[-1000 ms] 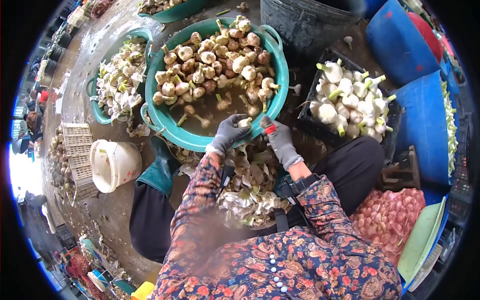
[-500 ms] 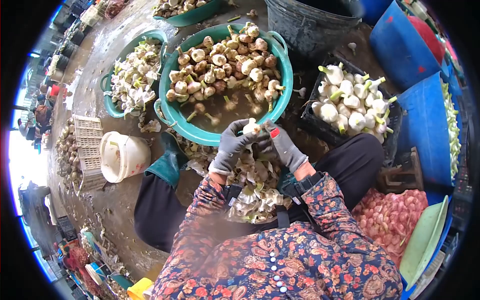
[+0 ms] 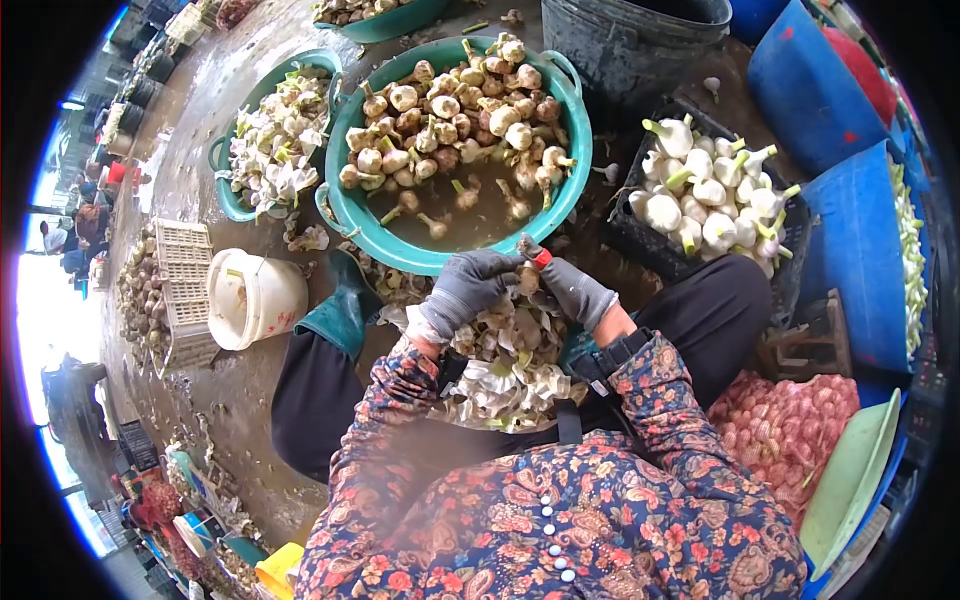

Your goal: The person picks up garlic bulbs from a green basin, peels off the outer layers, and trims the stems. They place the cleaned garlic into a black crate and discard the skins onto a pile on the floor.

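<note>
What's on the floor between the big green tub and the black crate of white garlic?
A small loose bulb, pale against the dark floor, shows in the head view. Finer bits there are too dark to tell.

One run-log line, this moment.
left hand: holding garlic bulb | right hand: at same bulb | big green tub: brownish bulbs | black crate: white bulbs | husk heap: below hands

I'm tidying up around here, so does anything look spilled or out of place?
Yes: one garlic bulb lies loose on the floor beyond the black crate, another between that crate and the large green tub. Peelings lie outside their tub too, as if spilled.
</note>
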Demonstrator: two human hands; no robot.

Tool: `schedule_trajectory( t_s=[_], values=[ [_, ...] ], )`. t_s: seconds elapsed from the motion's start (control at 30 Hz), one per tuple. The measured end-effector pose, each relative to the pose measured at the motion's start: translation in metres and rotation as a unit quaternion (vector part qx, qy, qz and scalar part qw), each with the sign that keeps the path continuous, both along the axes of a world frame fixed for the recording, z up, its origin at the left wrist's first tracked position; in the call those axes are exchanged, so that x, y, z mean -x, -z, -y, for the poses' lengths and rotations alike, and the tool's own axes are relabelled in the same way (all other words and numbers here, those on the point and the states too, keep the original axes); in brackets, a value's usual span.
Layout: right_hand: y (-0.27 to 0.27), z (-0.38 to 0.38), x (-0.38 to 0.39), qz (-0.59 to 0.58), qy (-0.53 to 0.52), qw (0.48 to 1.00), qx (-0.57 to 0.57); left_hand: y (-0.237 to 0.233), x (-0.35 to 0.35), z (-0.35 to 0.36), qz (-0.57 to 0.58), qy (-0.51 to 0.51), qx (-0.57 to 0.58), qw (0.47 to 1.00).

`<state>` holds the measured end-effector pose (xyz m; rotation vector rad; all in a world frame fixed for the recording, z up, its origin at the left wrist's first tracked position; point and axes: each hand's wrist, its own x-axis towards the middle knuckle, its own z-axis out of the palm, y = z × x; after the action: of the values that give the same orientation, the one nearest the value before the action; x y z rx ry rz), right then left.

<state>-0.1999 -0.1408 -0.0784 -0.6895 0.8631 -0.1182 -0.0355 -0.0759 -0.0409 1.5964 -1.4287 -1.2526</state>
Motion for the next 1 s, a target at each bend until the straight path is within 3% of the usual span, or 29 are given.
schedule_trajectory(
  t_s=[0.1,0.17,0.23,0.27,0.33,0.37,0.4,0.43,0.47,0.5,0.57,0.6,0.63,0.67,0.73,0.77,0.8,0.87,0.9,0.93,1.0],
  values=[
    [-0.004,-0.002,-0.002,-0.013,0.009,1.0,-0.008,0.012,0.002,-0.004,0.064,-0.025,0.075,0.995],
    [-0.008,0.0,-0.003,-0.027,0.012,1.0,-0.004,0.008,0.007,-0.003,0.092,-0.055,0.05,0.993],
    [-0.008,0.007,-0.005,-0.112,-0.127,0.978,0.124,0.013,0.01,-0.001,0.117,-0.113,0.034,0.986],
    [-0.005,0.005,-0.006,-0.111,-0.127,0.978,0.124,0.019,0.01,0.0,0.118,-0.113,0.034,0.986],
    [0.001,-0.002,-0.005,-0.037,-0.096,0.917,0.385,0.029,0.009,0.004,-0.033,-0.26,-0.099,0.96],
    [-0.017,-0.002,-0.004,-0.05,-0.098,0.921,0.373,0.049,-0.003,0.003,-0.106,-0.25,-0.108,0.956],
    [-0.013,-0.002,-0.005,-0.049,-0.098,0.921,0.373,0.07,-0.007,0.0,-0.105,-0.251,-0.107,0.956],
    [-0.006,-0.002,-0.007,-0.012,-0.072,0.907,0.415,0.069,-0.006,-0.002,-0.332,-0.306,-0.122,0.884],
    [0.0,-0.003,-0.007,0.024,-0.045,0.889,0.455,0.069,-0.005,-0.005,-0.539,-0.343,-0.131,0.758],
    [0.006,-0.006,-0.009,0.024,-0.045,0.889,0.455,0.069,-0.002,-0.009,-0.583,-0.389,-0.163,0.695],
    [0.009,-0.013,-0.014,0.132,0.143,0.935,0.295,0.057,0.0,-0.011,-0.623,-0.378,-0.128,0.673],
    [0.011,-0.011,-0.013,0.132,0.143,0.936,0.295,0.052,0.004,-0.014,-0.662,-0.368,-0.094,0.646],
    [0.01,-0.008,-0.012,0.192,0.196,0.952,0.134,0.043,0.015,-0.015,-0.563,-0.374,-0.006,0.737],
    [0.009,-0.005,-0.011,0.247,0.244,0.938,-0.03,0.042,0.014,-0.022,-0.564,-0.374,-0.006,0.736],
    [0.013,0.0,-0.006,0.222,0.264,0.938,-0.036,0.04,0.005,-0.038,-0.427,-0.111,-0.033,0.897],
    [0.021,0.006,0.0,0.251,0.243,0.933,-0.093,0.011,0.006,-0.04,-0.339,-0.017,-0.106,0.935],
    [0.03,0.008,0.004,0.279,0.22,0.923,-0.15,0.004,0.008,-0.041,-0.326,0.079,-0.153,0.929],
    [0.019,0.004,0.0,0.23,0.249,0.933,-0.124,-0.019,0.014,-0.04,-0.131,0.189,-0.112,0.967],
    [0.017,0.003,0.0,0.22,0.232,0.94,-0.117,-0.012,0.014,-0.04,-0.03,0.142,-0.013,0.989],
    [0.017,0.003,0.0,0.21,0.214,0.948,-0.109,-0.007,0.015,-0.037,-0.053,0.003,-0.117,0.992],
    [0.023,0.001,-0.003,0.229,0.182,0.949,-0.119,0.0,0.007,-0.026,-0.014,-0.145,-0.125,0.981]
  ],
)
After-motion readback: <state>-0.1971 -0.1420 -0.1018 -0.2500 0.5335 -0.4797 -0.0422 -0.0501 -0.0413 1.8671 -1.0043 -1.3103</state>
